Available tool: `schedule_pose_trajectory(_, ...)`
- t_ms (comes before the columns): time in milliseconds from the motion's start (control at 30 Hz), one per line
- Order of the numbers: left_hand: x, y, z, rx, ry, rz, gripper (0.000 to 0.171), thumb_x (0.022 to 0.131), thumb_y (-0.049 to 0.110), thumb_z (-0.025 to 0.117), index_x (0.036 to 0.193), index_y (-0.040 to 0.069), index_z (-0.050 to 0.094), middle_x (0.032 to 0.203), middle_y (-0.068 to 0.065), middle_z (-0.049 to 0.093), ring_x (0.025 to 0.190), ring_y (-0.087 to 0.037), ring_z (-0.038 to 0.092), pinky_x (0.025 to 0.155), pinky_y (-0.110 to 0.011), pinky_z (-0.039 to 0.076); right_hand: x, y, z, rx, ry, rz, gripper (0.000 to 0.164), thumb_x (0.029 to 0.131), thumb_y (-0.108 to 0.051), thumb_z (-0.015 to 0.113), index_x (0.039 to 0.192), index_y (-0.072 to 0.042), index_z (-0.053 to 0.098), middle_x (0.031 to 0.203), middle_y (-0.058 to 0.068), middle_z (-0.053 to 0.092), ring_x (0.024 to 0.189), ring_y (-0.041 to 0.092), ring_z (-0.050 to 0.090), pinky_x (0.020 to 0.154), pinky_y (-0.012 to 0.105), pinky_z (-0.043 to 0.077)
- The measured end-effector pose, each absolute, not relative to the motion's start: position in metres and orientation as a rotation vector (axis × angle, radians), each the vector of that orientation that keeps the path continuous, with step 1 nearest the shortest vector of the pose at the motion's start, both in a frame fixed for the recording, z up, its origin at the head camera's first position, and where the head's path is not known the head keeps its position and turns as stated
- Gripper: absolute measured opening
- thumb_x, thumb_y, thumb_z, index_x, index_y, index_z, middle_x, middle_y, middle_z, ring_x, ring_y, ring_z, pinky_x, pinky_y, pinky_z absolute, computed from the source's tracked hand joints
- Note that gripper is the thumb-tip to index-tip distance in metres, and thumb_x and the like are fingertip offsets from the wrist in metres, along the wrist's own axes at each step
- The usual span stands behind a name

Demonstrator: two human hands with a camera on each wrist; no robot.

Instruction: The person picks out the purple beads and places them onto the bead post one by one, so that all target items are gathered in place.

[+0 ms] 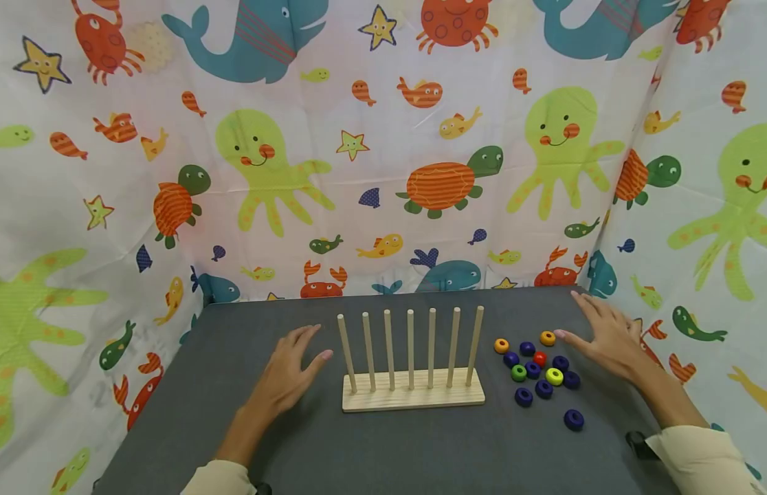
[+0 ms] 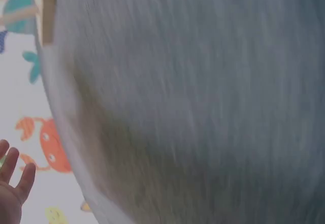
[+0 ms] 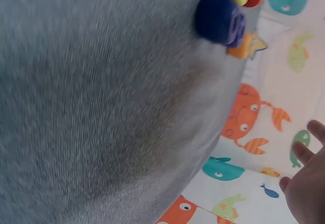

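A pale wooden pegboard with several upright bare pegs stands mid-table in the head view. To its left, my left hand hovers with fingers extended and thumb apart, holding nothing. At the right lies a loose group of round beads with holes: dark blue, yellow, orange, one green bead and one red bead. My right hand is just right of them, fingers spread and nothing held, its thumb near an orange bead. The right wrist view shows a dark blue bead close up.
A dark grey cloth covers the table. One dark blue bead lies apart, nearer the front. A white curtain printed with sea animals hangs behind the table and along both sides.
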State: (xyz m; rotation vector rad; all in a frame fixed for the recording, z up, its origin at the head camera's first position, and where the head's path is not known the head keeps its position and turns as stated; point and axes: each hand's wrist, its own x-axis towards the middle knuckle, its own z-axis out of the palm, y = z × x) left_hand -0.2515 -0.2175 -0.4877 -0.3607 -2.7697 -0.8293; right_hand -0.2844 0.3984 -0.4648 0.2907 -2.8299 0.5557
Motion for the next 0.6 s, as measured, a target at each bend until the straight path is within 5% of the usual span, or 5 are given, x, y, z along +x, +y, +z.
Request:
schedule_pose_trajectory(267,-0.233,-0.192,-0.485,-0.307,-2.734,-1.212,0.075,0.099,0.06,0.066,0.161,0.022,0.046,0.163,-0.012,0.045,0.147,-0.039,0.047,0.113,-0.067,0.045,-0.26,0.392,-0.46,0.35,-2.849,0.748,0.1,0.093,-0.047,0.076,0.17,-0.013,0.022,0.163,0.037,0.029,0.142,0.068,0.027,0.096,0.092,0.018)
schedule_pose_trajectory(600,-0.22,-0.175,-0.49,-0.229,-2.732,-1.478,0.082,0.092,0.047,0.081,0.159,0.013,0.049,0.149,-0.019,0.057,0.124,-0.04,0.065,0.096,-0.054,0.059,-0.233,0.385,-0.459,0.333,-3.003,0.884,0.093,0.092,-0.046,0.081,0.164,-0.008,0.036,0.157,0.033,0.04,0.133,0.056,0.048,0.09,0.082,0.044)
